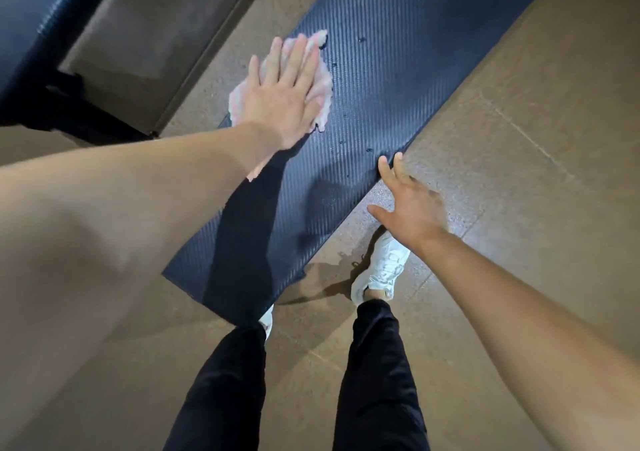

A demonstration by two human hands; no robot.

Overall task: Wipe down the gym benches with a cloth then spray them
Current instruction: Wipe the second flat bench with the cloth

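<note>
1. The right hand (410, 204) was open, fingertips at the bench pad (398, 79) edge, holding nothing.
2. The left hand (284, 93) pressed the pale cloth (323, 83) flat, fingers spread, mid-pad.
3. Droplets (362, 40) remained beyond; wiping appeared unfinished, and a second bench (38, 34) likely remained. No spray bottle was in view.

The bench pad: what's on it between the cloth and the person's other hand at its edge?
In the head view, only bare dark pad with a few water droplets lies between the cloth under the left hand and the right hand.
</note>
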